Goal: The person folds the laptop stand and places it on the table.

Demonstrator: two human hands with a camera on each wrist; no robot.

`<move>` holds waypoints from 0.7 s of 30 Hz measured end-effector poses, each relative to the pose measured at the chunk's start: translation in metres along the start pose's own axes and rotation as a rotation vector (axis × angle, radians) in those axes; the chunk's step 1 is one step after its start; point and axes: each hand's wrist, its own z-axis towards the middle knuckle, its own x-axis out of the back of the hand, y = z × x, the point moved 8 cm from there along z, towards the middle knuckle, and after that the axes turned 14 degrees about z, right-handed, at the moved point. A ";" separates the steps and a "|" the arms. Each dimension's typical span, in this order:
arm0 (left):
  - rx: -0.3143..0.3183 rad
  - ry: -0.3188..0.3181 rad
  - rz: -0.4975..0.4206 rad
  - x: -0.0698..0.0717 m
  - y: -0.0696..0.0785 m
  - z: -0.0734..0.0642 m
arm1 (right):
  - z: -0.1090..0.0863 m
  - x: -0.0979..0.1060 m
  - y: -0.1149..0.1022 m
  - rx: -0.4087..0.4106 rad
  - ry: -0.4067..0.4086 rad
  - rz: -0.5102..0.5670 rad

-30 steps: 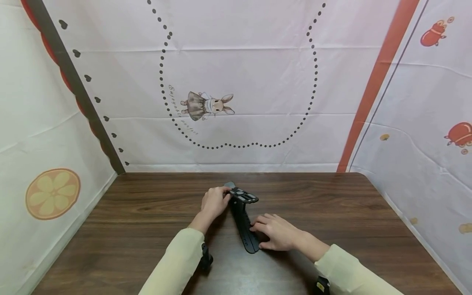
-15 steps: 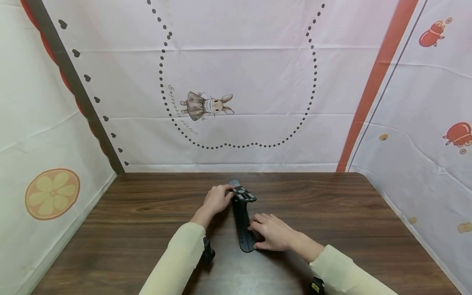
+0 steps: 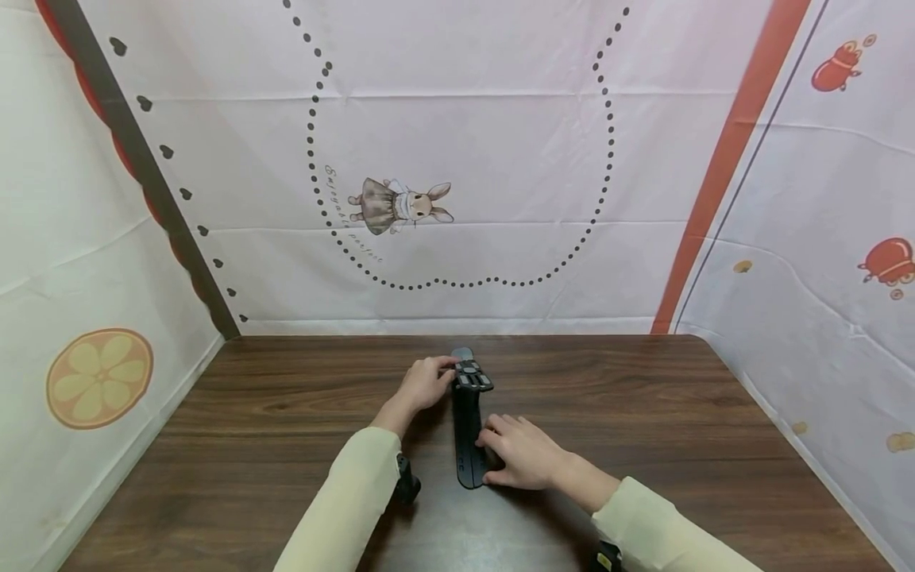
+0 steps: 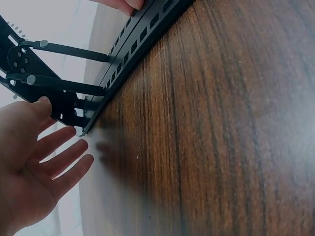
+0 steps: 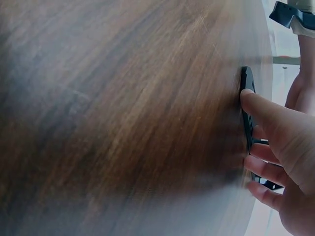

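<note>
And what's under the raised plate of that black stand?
Two struts link the raised plate and slotted base. The left hand hides part of the plate's underside. From above, the plate hides some base.

Looks like metal on the black stand (image 3: 468, 421), matt and smooth, turning bright and silvery at its round rivets (image 4: 44, 44). Shows streaked wood grain across the brown table (image 3: 286, 413), smooth, with a soft gloss toward the near side. Appears to be thin printed cloth on the backdrop (image 3: 500, 151), creased and matt. Looks like soft, matt cloth on the left sleeve (image 3: 339, 500).
</note>
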 end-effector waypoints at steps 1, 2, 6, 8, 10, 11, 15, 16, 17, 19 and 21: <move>0.001 -0.005 -0.010 -0.001 0.000 0.001 | 0.000 0.000 0.000 -0.003 0.001 -0.002; 0.003 -0.009 -0.018 -0.001 0.000 0.001 | 0.000 0.001 -0.001 -0.006 0.002 -0.004; 0.015 -0.029 -0.034 -0.005 -0.001 0.002 | 0.001 0.001 -0.002 -0.022 -0.001 -0.011; 0.020 -0.032 -0.039 -0.006 -0.002 0.003 | 0.002 0.001 -0.002 -0.031 -0.007 -0.012; 0.021 -0.028 -0.038 -0.007 -0.002 0.004 | 0.003 0.001 -0.002 -0.039 -0.012 -0.012; 0.021 -0.028 -0.041 -0.007 -0.002 0.004 | 0.003 0.001 -0.002 -0.043 -0.015 -0.011; 0.026 -0.026 -0.046 -0.007 -0.003 0.004 | 0.003 0.001 -0.003 -0.054 -0.022 -0.010; 0.031 -0.031 -0.051 -0.007 -0.003 0.003 | 0.003 0.001 -0.003 -0.055 -0.025 -0.005; 0.036 -0.036 -0.058 -0.007 -0.003 0.002 | 0.003 0.001 -0.003 -0.056 -0.027 0.001; 0.047 -0.046 -0.068 -0.007 -0.004 0.001 | 0.003 0.001 -0.003 -0.057 -0.030 0.013; 0.050 -0.052 -0.070 -0.008 -0.005 0.001 | 0.003 0.001 -0.004 -0.057 -0.033 0.025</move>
